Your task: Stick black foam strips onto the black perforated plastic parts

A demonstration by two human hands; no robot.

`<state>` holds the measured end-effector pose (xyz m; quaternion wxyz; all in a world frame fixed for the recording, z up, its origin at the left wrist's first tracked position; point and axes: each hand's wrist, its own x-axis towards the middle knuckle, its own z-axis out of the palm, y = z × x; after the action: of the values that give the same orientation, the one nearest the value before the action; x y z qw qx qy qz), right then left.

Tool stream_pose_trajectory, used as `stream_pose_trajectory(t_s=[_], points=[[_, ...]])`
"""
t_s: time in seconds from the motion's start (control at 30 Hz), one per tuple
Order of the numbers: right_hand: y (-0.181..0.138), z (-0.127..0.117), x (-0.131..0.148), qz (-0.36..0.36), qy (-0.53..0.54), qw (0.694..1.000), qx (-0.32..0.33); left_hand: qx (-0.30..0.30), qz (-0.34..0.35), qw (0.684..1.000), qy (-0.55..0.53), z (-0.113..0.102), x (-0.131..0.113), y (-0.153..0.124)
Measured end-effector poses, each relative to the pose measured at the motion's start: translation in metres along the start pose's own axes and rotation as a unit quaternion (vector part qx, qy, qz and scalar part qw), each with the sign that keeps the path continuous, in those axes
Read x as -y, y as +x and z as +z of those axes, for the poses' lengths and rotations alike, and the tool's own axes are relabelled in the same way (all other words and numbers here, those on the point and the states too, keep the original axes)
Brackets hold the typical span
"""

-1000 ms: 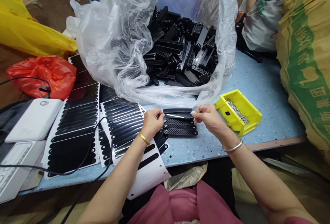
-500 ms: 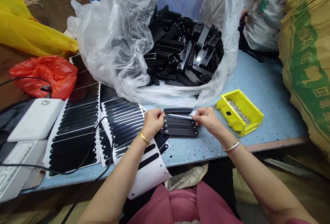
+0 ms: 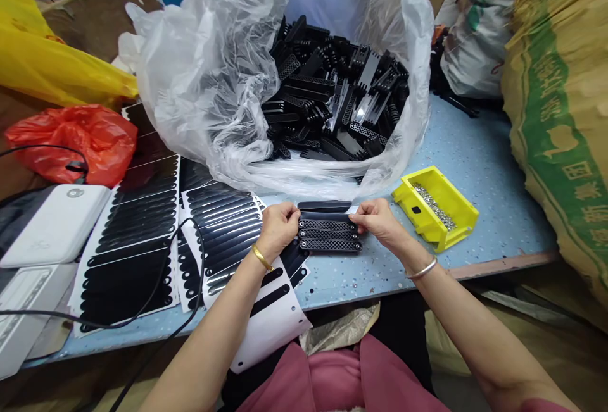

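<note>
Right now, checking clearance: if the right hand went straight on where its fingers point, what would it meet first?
The right hand would likely meet the black strips first, then the left hand.

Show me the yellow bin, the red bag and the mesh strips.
yellow bin (image 3: 427, 227): head view, near side wall.
red bag (image 3: 90, 140): head view, middle of crumpled plastic.
mesh strips (image 3: 330, 245): head view, middle of nearest strip.

Two hands (image 3: 280, 225) (image 3: 377, 219), one yellow bin (image 3: 430, 230)
</note>
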<state>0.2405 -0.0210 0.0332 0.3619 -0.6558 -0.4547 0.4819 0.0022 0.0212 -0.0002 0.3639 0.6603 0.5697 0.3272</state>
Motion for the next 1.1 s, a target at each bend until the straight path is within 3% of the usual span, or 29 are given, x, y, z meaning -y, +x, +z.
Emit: stream_pose_trajectory(t_s=[0.9,1.0,1.1], points=[[0.013,-0.003,-0.011,0.019,-0.033,0.999,-0.002,0.008,0.002,1.0,-0.003,-0.001,-0.001,0.0],[0.011,0.0,-0.01,-0.001,-0.096,0.995,-0.017,0.003,0.006,1.0,0.008,-0.001,-0.004,-0.001],[0.003,0.008,-0.006,-0.108,-0.25,0.958,-0.087,-0.006,0.02,0.999,0.031,-0.002,-0.006,-0.002]])
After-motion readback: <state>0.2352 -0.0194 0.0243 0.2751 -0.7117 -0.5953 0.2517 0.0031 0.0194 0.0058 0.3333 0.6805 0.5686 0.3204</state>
